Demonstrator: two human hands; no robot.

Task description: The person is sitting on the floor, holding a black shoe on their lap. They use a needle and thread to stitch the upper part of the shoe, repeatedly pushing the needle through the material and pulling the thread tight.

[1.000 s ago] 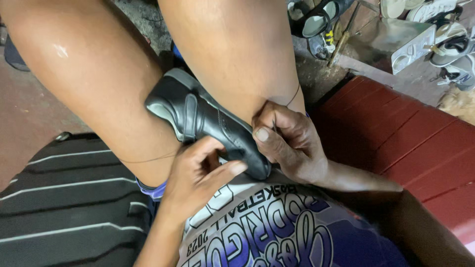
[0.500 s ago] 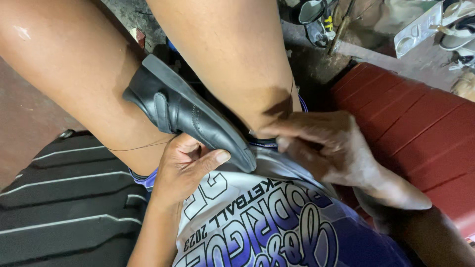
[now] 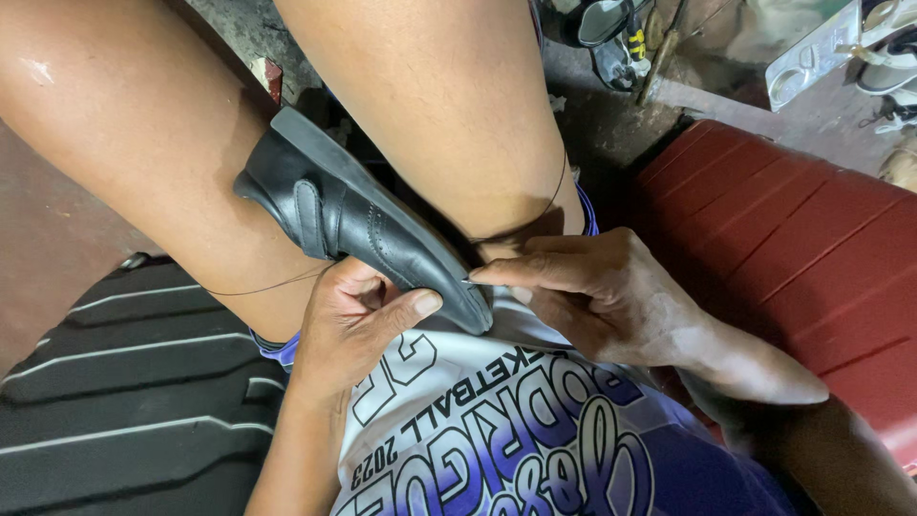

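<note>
Head view, looking down at my lap: black leather shoe (image 3: 358, 225) is wedged between my bare knees, sole side turned up and toe end pointing toward my body. My left hand (image 3: 353, 325) grasps the toe end from below, thumb pressed flat along the upper. My right hand (image 3: 602, 296) pinches something thin at the shoe's edge, fingertips closed tight where sole meets upper; it looks like a needle, though it is too small to tell for sure. Dark thread (image 3: 263, 285) runs from the shoe across my left thigh, and another strand loops down my right knee.

To stitch well here, I judge that the knees should keep the shoe clamped firm, the left thumb should brace right beside the entry spot, and the pull should go straight, so that the thread does not snag on skin.

Room to move is tight: knees hem in both sides. A red bench (image 3: 812, 258) lies just beside my right arm, a striped black cloth (image 3: 124, 382) to my left. Other shoes (image 3: 611, 24) lie well apart beyond my knees.
</note>
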